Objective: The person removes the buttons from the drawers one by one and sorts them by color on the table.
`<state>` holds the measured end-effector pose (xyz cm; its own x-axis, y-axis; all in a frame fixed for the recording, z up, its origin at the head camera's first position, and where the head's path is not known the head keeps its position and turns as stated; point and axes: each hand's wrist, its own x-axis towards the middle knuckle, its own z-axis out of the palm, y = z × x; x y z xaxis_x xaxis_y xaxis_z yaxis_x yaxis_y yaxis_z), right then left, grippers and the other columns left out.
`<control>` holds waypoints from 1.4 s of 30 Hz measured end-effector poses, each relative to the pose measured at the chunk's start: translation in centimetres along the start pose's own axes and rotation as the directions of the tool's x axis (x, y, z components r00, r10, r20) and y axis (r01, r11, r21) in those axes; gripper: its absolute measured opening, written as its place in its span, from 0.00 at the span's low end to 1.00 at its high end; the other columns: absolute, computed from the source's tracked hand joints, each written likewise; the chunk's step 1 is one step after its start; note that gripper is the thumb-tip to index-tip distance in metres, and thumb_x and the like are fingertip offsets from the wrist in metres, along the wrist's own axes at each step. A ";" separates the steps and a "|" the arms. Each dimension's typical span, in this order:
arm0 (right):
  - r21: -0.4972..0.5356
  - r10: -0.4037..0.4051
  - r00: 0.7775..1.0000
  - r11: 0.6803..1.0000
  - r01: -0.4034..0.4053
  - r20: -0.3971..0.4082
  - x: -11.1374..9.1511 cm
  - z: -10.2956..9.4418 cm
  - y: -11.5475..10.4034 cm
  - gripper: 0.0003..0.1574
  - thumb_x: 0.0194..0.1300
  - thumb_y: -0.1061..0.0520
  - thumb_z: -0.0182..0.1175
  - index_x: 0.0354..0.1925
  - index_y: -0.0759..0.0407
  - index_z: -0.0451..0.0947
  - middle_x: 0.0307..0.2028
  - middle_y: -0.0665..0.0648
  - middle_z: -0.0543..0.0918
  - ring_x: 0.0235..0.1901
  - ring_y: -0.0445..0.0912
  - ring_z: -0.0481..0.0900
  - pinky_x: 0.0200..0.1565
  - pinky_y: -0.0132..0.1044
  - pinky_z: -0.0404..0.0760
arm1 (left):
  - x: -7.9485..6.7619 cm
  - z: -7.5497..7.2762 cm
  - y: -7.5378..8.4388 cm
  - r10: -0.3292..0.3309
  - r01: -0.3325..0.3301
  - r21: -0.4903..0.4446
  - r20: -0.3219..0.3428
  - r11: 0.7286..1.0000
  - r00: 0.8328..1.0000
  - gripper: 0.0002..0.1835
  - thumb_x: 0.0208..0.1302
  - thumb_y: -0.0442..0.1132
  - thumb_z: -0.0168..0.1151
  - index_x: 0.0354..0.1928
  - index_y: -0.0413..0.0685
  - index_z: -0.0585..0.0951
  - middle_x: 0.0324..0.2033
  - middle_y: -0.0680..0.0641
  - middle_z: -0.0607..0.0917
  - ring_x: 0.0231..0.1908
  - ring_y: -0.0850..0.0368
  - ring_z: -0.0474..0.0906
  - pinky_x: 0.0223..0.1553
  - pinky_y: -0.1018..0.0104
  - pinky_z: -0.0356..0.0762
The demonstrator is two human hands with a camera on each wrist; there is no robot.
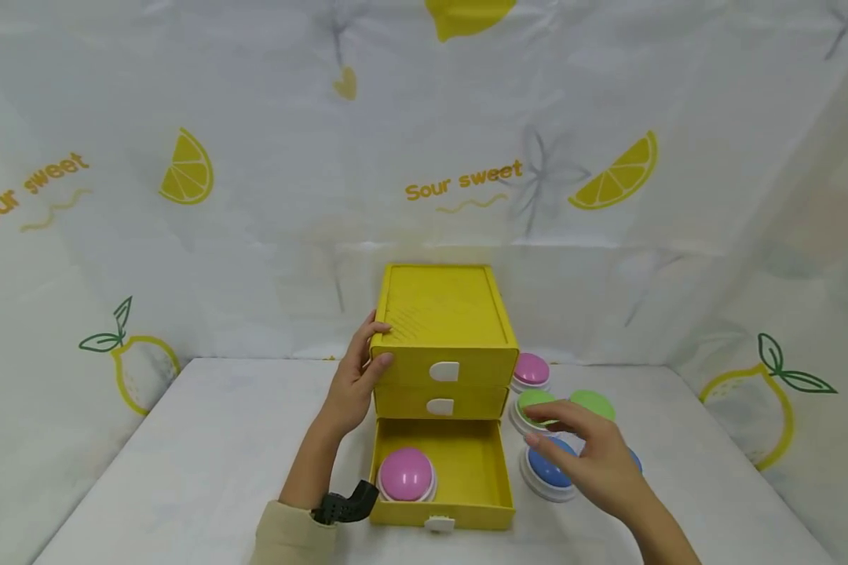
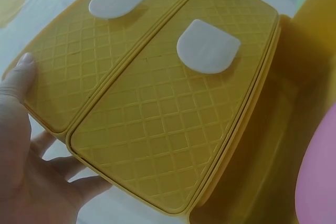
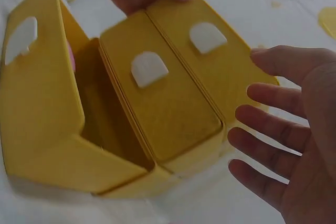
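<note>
A yellow three-drawer box [image 1: 445, 310] stands upright, its bottom drawer [image 1: 477, 475] pulled out and the upper two closed. Inside that drawer, at the left, lies a pink dome button [image 1: 406, 473] on a white base. My left hand [image 1: 348, 399] grips the box's upper left front corner, with the thumb [image 2: 20, 78] against the front and the other fingers along the side. To the right of the box, my right hand [image 1: 597, 459] hovers over several dome buttons, thumb and fingers apart. Nearest it are a blue button [image 1: 546, 467] and a green button [image 1: 530, 402], the latter partly covered by the fingers.
A second green button [image 1: 593, 402] sits behind the right hand, and a pink button [image 1: 532, 369] stands close to the box's right side. Another blue button [image 1: 635, 460] is mostly hidden by the hand. A lemon-print sheet [image 1: 311, 196] hangs behind the white table [image 1: 184, 479].
</note>
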<state>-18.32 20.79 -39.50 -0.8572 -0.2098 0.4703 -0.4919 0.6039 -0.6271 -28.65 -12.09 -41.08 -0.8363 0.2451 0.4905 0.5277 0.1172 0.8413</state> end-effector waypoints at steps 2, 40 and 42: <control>0.056 0.001 0.997 0.998 -0.005 0.077 0.7 1.3 -1.1 0.15 0.65 0.55 0.70 0.51 0.47 0.84 0.46 0.42 0.87 0.46 0.34 0.83 0.49 0.31 0.85 | -0.1 -0.2 0.0 -0.007 0.007 0.001 0.001 1.000 1.000 0.20 0.79 0.40 0.50 0.68 0.58 0.64 0.82 0.53 0.48 0.79 0.40 0.52 0.73 0.36 0.60; 0.038 0.086 0.829 0.991 -0.129 0.553 3.8 14.0 -2.7 0.24 0.57 0.45 0.74 0.51 0.49 0.82 0.45 0.45 0.84 0.42 0.35 0.76 0.47 0.31 0.80 | 0.0 0.1 0.2 -0.014 0.014 -0.016 0.002 1.000 1.000 0.19 0.80 0.40 0.49 0.68 0.56 0.64 0.82 0.53 0.47 0.77 0.41 0.59 0.60 0.81 0.70; 0.065 0.070 0.835 0.990 -0.125 0.546 3.7 14.0 -2.6 0.25 0.55 0.45 0.75 0.50 0.48 0.81 0.46 0.45 0.84 0.44 0.36 0.76 0.46 0.31 0.81 | 0.0 0.1 0.2 -0.014 0.014 -0.012 0.003 1.000 1.000 0.19 0.80 0.40 0.49 0.68 0.56 0.64 0.82 0.54 0.47 0.77 0.41 0.59 0.61 0.79 0.71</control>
<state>-22.38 7.70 -44.76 -0.8330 -0.5531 0.0097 -0.3897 0.5743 -0.7200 -28.54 -11.98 -40.96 -0.8433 0.2467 0.4776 0.5138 0.1089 0.8510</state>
